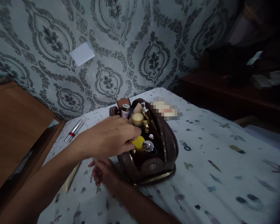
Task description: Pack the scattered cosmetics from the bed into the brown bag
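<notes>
While my left hand (110, 135) bends over the open bag (171, 149) on the cloth (205, 146), its fingers are by the yellow lid (138, 142), but I can't tell if they pinch it. My right hand (105, 173) curls beside the bag; I can't tell if it's empty. The bag looks soft, maybe heavy, so I'd hold its sides. The shiny cap (148, 146) may slip.

No legible words, brands or numbers, white rectangular paper card (82, 54) beyond the left grip (112, 137) unreadable, pixelated cream item (166, 109) right of that grip obscured
</notes>
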Tool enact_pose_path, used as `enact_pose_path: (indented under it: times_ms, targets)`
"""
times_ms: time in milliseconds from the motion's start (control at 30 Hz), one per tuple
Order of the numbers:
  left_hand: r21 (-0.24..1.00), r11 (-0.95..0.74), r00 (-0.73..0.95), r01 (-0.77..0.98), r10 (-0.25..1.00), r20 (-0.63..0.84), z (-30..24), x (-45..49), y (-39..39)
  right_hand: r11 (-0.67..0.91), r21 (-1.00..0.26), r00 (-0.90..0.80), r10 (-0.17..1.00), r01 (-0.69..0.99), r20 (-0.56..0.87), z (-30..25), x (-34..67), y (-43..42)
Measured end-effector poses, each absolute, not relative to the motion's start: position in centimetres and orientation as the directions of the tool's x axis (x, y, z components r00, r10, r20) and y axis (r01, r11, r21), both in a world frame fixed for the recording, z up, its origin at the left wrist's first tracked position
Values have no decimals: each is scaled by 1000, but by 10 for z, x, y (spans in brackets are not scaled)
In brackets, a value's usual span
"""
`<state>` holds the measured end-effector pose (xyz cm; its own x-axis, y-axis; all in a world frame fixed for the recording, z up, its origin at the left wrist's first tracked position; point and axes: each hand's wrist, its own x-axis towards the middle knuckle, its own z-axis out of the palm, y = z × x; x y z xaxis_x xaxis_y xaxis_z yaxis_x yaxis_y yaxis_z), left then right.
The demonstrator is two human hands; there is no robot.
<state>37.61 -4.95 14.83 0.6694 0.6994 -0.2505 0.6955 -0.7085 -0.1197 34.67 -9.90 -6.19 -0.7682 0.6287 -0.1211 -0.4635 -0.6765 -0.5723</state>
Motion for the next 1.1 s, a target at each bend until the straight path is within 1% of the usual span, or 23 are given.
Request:
enact_pose_path:
  times_ms: [100, 200, 433, 567, 667, 733, 867, 933, 1033, 1100]
  targets:
    - [-177, -688, 630, 703, 719, -294, 150, 382, -49, -675, -582, -770, 626, -454, -124, -64, 345, -98]
    - [-190, -694, 622, 694, 712, -327, 147, 387, -47, -675, -592, -774, 619, -440, -131, -65, 344, -98]
    - [-166, -743, 647, 649, 653, -394, 125, 394, -39, -687, -596, -784, 603, -416, -148, -63, 345, -96]
    - [-155, -736, 633, 659, 654, -414, 124, 398, -38, -685, -598, -779, 608, -417, -152, -63, 344, -96]
    - [-115, -730, 630, 673, 648, -428, 125, 398, -38, -681, -601, -777, 612, -420, -151, -62, 344, -97]
    - [-89, -728, 636, 680, 646, -423, 126, 397, -38, -678, -601, -775, 614, -423, -148, -62, 345, -97]
    - [-101, -705, 611, 702, 669, -422, 130, 395, -40, -676, -595, -772, 619, -434, -141, -62, 346, -97]
    - [-85, -688, 602, 721, 682, -416, 134, 393, -41, -676, -593, -771, 621, -437, -140, -62, 346, -97]
    - [-26, -663, 618, 749, 711, -337, 142, 389, -46, -681, -590, -774, 617, -434, -142, -63, 346, -97]
    - [20, -641, 628, 767, 745, -226, 145, 383, -52, -683, -589, -775, 615, -433, -144, -64, 344, -98]
